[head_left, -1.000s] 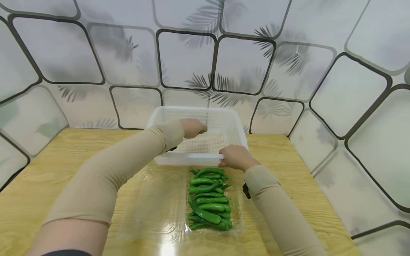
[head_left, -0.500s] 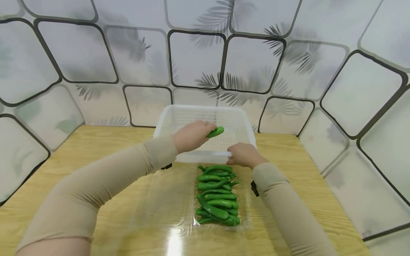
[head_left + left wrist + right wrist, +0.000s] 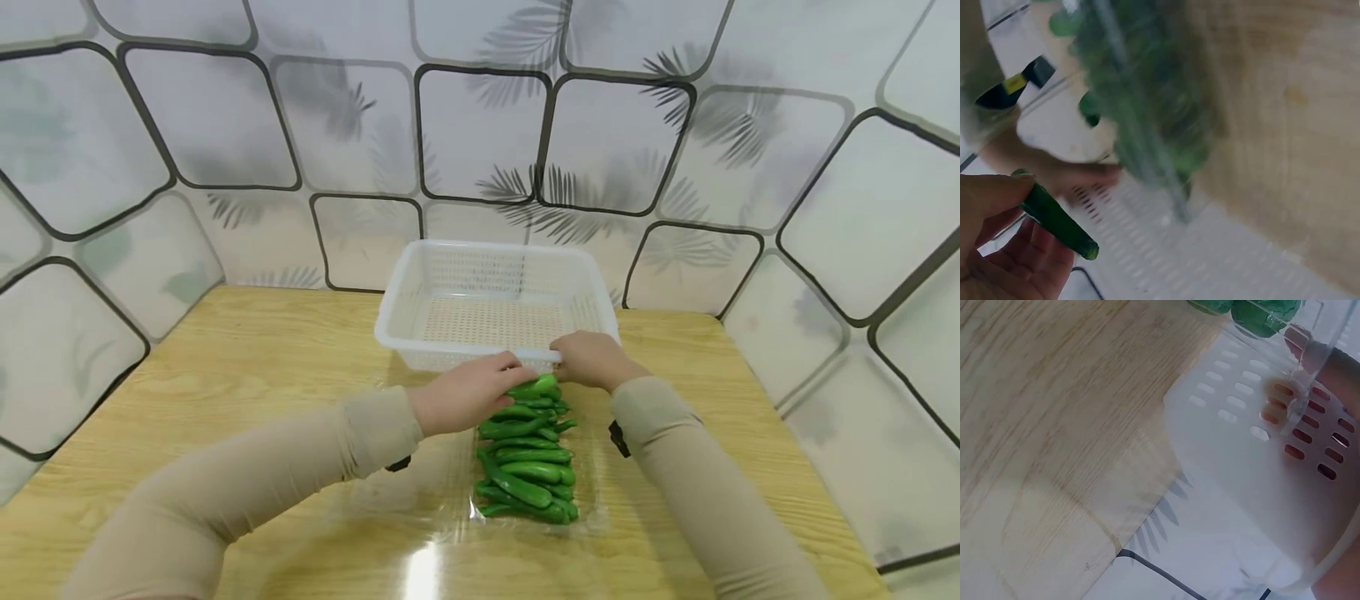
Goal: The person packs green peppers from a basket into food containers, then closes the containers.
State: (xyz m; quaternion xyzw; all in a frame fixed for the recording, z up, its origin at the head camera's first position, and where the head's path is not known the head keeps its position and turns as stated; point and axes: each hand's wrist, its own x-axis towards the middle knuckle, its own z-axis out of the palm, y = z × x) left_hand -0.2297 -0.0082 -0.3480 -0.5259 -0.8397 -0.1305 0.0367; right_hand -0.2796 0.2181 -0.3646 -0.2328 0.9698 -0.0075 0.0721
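My left hand [image 3: 463, 396] pinches a green pepper [image 3: 1060, 225] between thumb and fingers. In the head view that pepper overlaps the far end of a row of green peppers [image 3: 528, 467], stacked crosswise in a clear plastic box [image 3: 594, 500]. The left wrist view shows the pile blurred through the box's clear wall. My right hand [image 3: 596, 360] grips the near rim of a white perforated plastic basket [image 3: 450, 344] at its right side. Its fingers [image 3: 1335, 369] show partly through the basket's slots in the right wrist view. The basket's visible bottom is bare.
The box's clear lid [image 3: 397, 496] lies opened out to the left on the wooden table [image 3: 270, 358]. Behind the basket rises a patterned wall [image 3: 480, 133], which also bounds the table at left and right.
My left hand has come out of the basket with a pepper, moving toward me over the far end of the peppers in the box. The right hand has stayed on the basket rim.
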